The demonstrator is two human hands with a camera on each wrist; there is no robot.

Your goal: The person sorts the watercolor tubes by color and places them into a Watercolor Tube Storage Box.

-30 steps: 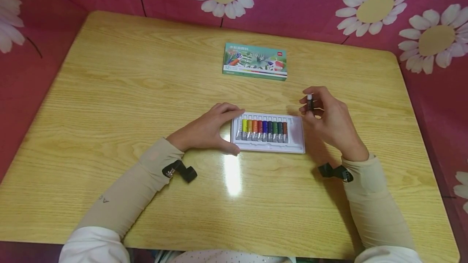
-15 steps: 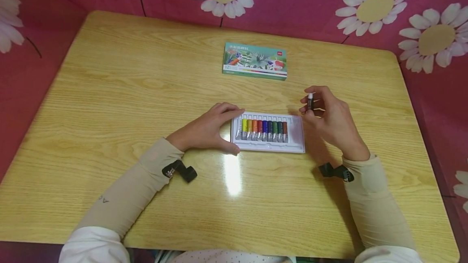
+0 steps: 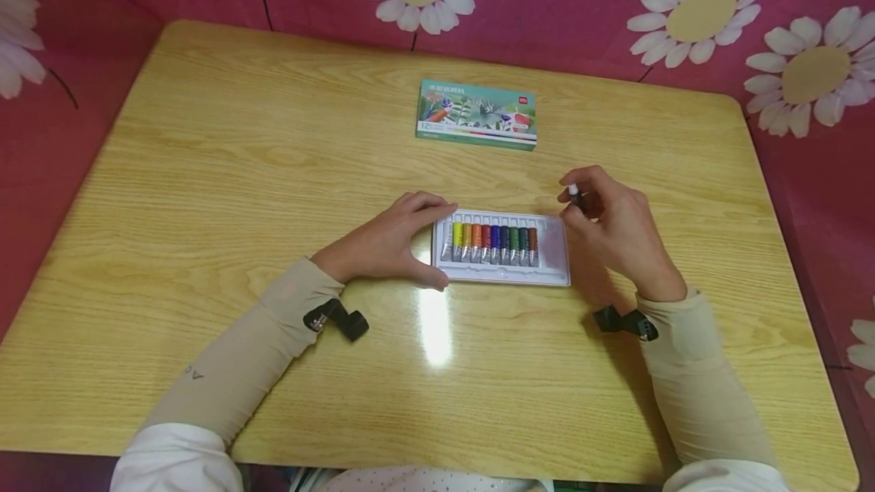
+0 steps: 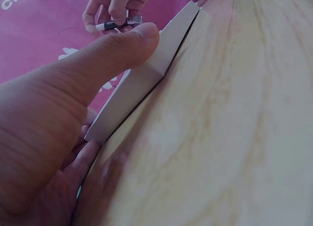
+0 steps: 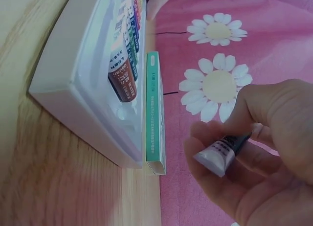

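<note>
A white plastic tray [image 3: 555, 253] lies on the table with a row of coloured paint tubes in it, from a pale one through yellow, orange, red, blue and green to a brown tube [image 5: 123, 79]. My left hand [image 3: 393, 245] grips the tray's left end, thumb at the near corner and fingers at the far one. Just beyond the tray's right end, my right hand [image 3: 625, 230] pinches a black paint tube [image 5: 222, 155] between thumb and fingers. Its white cap points up and away from me in the head view; the fingers partly hide its body.
Behind the tray lies a green illustrated paint box [image 3: 476, 115]. The wooden table [image 3: 239, 135] reaches out on all sides. A pink cloth with white daisies [image 3: 547, 14] hangs along its far edge and sides.
My right hand has dipped slightly and turned, so the black paint tube now tilts and sits a little lower and further left. The left hand and the tray have stayed put.
</note>
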